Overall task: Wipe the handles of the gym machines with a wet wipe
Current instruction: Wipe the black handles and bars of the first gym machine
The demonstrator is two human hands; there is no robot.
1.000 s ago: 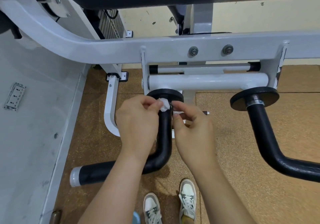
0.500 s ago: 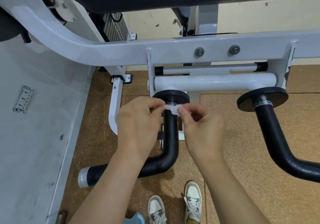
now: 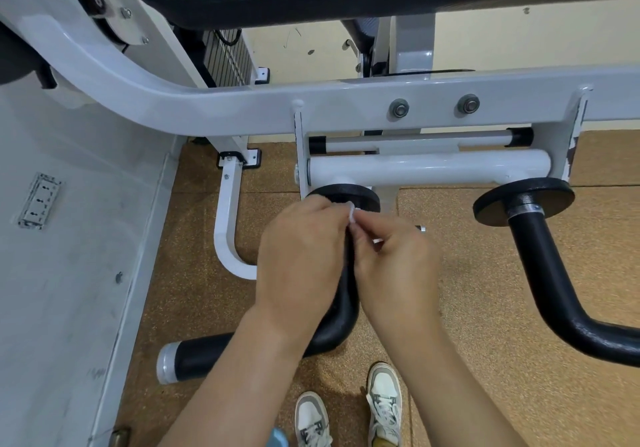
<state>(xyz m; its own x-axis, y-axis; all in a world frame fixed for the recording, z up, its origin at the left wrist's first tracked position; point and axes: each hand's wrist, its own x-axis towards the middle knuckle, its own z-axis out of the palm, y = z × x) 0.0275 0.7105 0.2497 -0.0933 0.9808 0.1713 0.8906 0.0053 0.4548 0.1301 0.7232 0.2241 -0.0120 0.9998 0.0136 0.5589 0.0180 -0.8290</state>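
Evidently, a small white wet wipe (image 3: 352, 216) was held bunched between both hands, just below the round black flange (image 3: 343, 196) at the top of the bent black tubular handle on the left (image 3: 334, 329). The left hand (image 3: 301, 256) was curled in front of that handle's upright part, its fingers (image 3: 330, 209) pinched on the wipe. The right hand (image 3: 398, 266) was pinched on the same wipe from the other side.

Whether the wipe was pressed to the handle or only being folded could not be told, since the contact was hidden by the hands. No damp sheen could be made out on either grip, so the wiping was judged to be at or near its start. The lower bend and the silver-capped end of this handle were left to be done. The matching black handle on the right (image 3: 540, 273), well apart from both hands, was judged untouched. Both handles were hung from the white steel frame (image 3: 242, 114) above.
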